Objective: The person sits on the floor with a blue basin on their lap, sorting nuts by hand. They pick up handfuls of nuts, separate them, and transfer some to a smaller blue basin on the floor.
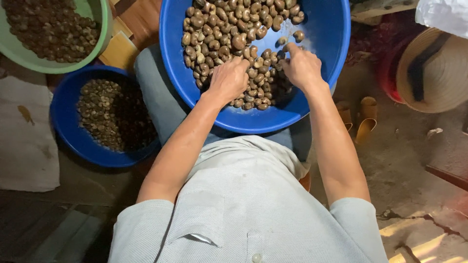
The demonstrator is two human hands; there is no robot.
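Note:
A large blue basin (331,39) rests on my lap, filled with several brown nuts in their shells (229,29). My left hand (228,80) lies knuckles-up on the near side of the pile, fingers curled down into the nuts. My right hand (301,65) reaches in from the right, fingertips pinched among the nuts near the basin's middle. Whether either hand holds a nut is hidden by the fingers.
A smaller blue basin (68,131) of small pale and dark nuts sits on the floor at left. A green basin (100,36) of brown nuts is at top left. A woven hat (434,73) and sandals (360,117) lie on the right; white cloth (24,141) at far left.

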